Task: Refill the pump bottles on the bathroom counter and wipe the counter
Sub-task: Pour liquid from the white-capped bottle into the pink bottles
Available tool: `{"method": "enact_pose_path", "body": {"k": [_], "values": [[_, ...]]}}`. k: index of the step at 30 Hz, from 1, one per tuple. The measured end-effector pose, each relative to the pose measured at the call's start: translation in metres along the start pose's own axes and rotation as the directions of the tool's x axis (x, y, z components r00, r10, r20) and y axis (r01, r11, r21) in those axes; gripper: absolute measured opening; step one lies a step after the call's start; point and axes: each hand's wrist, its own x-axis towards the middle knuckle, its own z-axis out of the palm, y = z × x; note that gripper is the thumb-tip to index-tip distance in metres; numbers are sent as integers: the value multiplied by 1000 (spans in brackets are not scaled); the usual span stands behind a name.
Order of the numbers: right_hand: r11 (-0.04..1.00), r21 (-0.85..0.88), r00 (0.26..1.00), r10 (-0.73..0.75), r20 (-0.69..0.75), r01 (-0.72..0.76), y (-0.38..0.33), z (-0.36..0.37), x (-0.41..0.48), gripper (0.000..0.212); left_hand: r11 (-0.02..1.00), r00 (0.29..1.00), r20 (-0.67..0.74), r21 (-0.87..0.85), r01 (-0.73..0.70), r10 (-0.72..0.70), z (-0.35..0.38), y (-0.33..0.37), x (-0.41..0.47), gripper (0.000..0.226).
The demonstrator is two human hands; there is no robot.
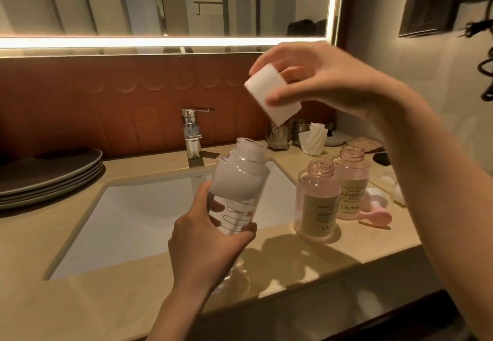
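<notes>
Holding clear bottle (pixel 237 188), partly hidden: left grip (pixel 202 244) | right grip (pixel 333 81) pinches white cap (pixel 272 95)

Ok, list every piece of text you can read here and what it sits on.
"YAPING": label of the rear pink bottle.
"YAPI", cut off: label of the front pink bottle.
"SMOOTH": top of both labels; the smaller lines are blurred.
Marks printed on the clear bottle: unreadable.
Mark on the sink rim: too small.
</notes>
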Motion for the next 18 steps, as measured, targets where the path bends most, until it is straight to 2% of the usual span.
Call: {"method": "enact_pose_path", "body": {"k": [3, 6, 10, 12, 14, 16, 18], "values": [[993, 115, 977, 61, -206, -38, 15, -18, -22, 44, 1000, 1000, -8, -6, -21, 21, 5, 0, 1, 75], [971, 228, 931, 151, -332, -76, 34, -26, -50, 34, 999, 999, 1, -21, -37, 37, 14, 0, 3, 74], [958, 210, 821, 275, -500, -193, 63, -28, -96, 41, 997, 998, 1, -42, -64, 64, 24, 3, 7, 75], [940, 139, 773, 336, -539, -312, 80, -29, -124, 47, 996, 997, 13, -55, -71, 71, 33, 7, 9, 74], [880, 20, 747, 416, -518, -475, 101, -30, -149, 53, 995, 997, 26, -64, -73, 75, 38, 9, 10, 76], [753, -152, 722, 523, -452, -641, 124, -33, -169, 56, 994, 996, 39, -73, -78, 81, 44, 12, 11, 77], [599, -354, 695, 628, -350, -719, 143, -32, -183, 58, 993, 995, 47, -79, -87, 91, 51, 13, 11, 78]]}}
